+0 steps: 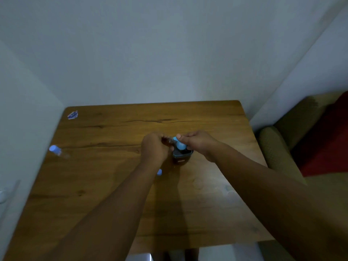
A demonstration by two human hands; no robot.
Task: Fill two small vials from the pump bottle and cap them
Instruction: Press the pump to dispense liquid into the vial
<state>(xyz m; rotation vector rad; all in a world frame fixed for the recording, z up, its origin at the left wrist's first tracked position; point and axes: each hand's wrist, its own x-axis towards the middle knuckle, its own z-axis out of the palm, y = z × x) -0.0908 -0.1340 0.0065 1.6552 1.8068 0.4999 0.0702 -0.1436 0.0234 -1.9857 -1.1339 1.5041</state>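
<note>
A dark pump bottle (181, 158) with a light-blue pump head (179, 144) stands mid-table. My right hand (197, 142) grips the pump head from the right, thumb on top. My left hand (153, 146) holds a small clear vial (170, 140) up at the pump's nozzle; most of the vial is hidden by my fingers. A second clear vial with a blue cap (57, 151) lies on its side near the table's left edge. A loose blue cap (159, 172) sits on the table just right of my left forearm.
The wooden table (105, 181) stands in a corner between white walls. A blue sticker (72, 115) marks its far left corner. An olive armchair (278, 146) with a red cushion stands to the right.
</note>
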